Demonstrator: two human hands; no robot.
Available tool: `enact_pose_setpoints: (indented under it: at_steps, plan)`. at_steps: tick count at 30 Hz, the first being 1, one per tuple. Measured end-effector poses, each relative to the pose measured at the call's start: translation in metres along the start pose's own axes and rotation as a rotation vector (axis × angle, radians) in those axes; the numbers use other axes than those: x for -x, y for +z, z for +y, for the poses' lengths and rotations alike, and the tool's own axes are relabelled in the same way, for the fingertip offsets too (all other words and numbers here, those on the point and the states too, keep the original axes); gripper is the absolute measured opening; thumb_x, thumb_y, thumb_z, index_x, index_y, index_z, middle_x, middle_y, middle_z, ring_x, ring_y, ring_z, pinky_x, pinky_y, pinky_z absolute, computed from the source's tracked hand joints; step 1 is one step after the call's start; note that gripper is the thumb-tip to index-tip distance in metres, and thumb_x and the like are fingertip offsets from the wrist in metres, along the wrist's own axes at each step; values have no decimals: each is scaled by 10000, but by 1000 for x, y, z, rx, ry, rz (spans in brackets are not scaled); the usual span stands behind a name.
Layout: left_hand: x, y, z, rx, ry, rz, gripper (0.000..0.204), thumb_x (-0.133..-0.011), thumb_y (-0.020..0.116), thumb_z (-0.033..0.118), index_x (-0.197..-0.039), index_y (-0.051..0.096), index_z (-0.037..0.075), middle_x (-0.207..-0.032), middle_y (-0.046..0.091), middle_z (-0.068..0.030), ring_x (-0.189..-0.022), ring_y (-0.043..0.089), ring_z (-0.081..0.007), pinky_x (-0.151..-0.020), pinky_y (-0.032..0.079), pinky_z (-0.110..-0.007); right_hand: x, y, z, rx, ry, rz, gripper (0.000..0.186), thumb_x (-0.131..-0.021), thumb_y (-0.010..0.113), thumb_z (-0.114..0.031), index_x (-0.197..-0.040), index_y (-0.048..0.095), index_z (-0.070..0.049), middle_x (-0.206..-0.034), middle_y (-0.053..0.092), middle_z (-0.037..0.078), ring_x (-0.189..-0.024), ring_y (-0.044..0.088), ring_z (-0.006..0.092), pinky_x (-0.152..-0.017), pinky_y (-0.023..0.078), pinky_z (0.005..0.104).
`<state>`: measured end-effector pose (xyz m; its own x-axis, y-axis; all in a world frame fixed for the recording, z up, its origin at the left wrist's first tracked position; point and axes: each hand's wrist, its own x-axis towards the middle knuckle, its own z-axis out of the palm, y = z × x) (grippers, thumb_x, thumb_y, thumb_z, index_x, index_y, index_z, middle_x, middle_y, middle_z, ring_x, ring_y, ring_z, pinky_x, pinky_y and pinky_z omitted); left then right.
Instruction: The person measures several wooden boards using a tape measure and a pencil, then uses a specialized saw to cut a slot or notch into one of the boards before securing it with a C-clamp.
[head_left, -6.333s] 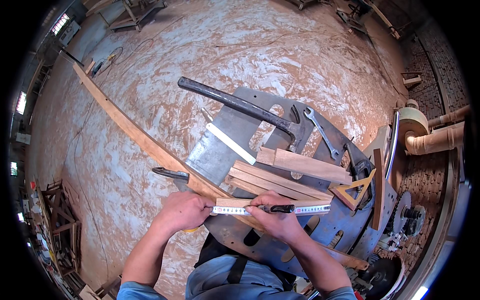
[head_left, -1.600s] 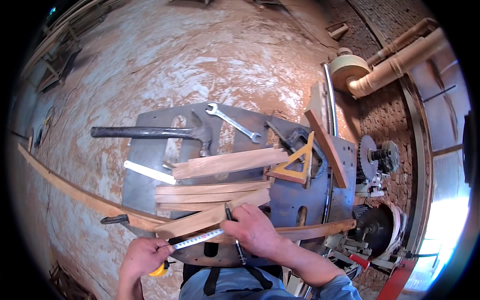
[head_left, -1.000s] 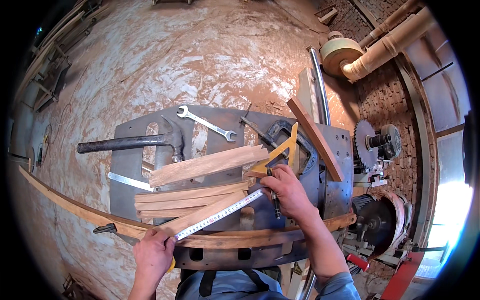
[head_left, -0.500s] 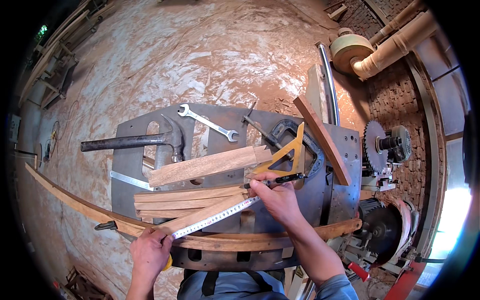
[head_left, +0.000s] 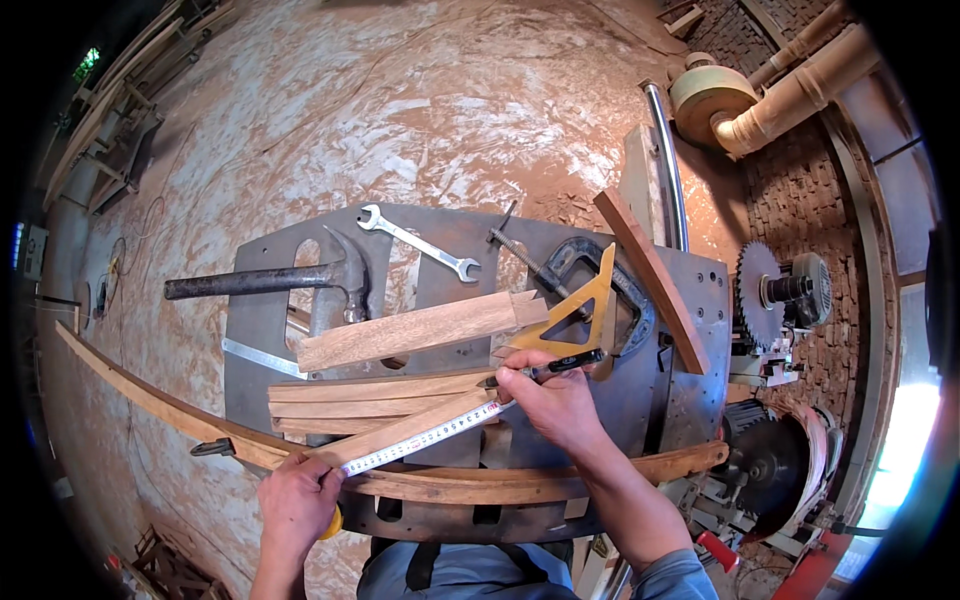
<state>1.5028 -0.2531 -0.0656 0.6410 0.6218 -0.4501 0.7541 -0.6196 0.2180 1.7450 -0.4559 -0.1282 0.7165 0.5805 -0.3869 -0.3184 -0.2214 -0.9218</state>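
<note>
My left hand (head_left: 298,500) is closed at the near left end of a wooden strip (head_left: 395,428), pinching the white blade of a tape measure (head_left: 418,440) along the strip's edge. Part of the yellow tape case (head_left: 332,524) shows beneath that hand. In my right hand (head_left: 555,400) is a black marker pen (head_left: 572,361), its tip end pointing left near the strip's far end. The right fingers are close to the tape's far end and partly hide it. Several more strips (head_left: 340,408) lie stacked just behind, with a wider pale block of wood (head_left: 420,330) beyond them.
On the metal table (head_left: 250,320) lie a hammer (head_left: 260,282), a wrench (head_left: 420,243), a C-clamp (head_left: 640,310), a yellow square (head_left: 603,290), a steel ruler (head_left: 262,358) and a reddish board (head_left: 650,280). A long curved board (head_left: 480,488) crosses the front. Toothed saw blades (head_left: 757,285) stand at right.
The tape blade appears to have slid back toward my left hand, with less of it reaching past the strip's far end. Both hands keep their grips. The whole view has shifted slightly.
</note>
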Motion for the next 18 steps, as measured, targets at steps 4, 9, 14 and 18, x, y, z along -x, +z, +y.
enact_pose_setpoints:
  at_steps: [4,9,14,18]
  plan:
    - [0,-1,1,-2,-23,-22,192,-838,746,271,-824,734,79,-807,658,-118,-761,667,-343,-688,519,-452,1,-1,-4,94,-19,11,163,-923,716,-142,-975,689,9,-820,672,40,-768,614,96,-726,517,277]
    - [-1,1,-1,1,-13,-16,198,-840,743,281,-821,730,85,-806,658,-122,-757,669,-347,-682,524,-462,2,-3,-4,87,27,30,168,-916,723,-148,-984,698,4,-864,690,51,-809,630,108,-756,519,285]
    - [-3,0,-1,-5,10,-19,228,-844,741,309,-800,716,87,-795,653,-131,-741,666,-370,-661,529,-485,0,-4,-3,136,-4,8,177,-915,717,-162,-963,703,8,-899,691,56,-849,628,119,-788,516,295]
    - [-3,0,-2,-17,9,-24,235,-845,738,315,-799,716,86,-793,651,-129,-743,667,-367,-666,530,-483,1,-3,-15,191,5,-28,182,-917,705,-173,-936,696,8,-864,682,50,-831,618,119,-774,505,299]
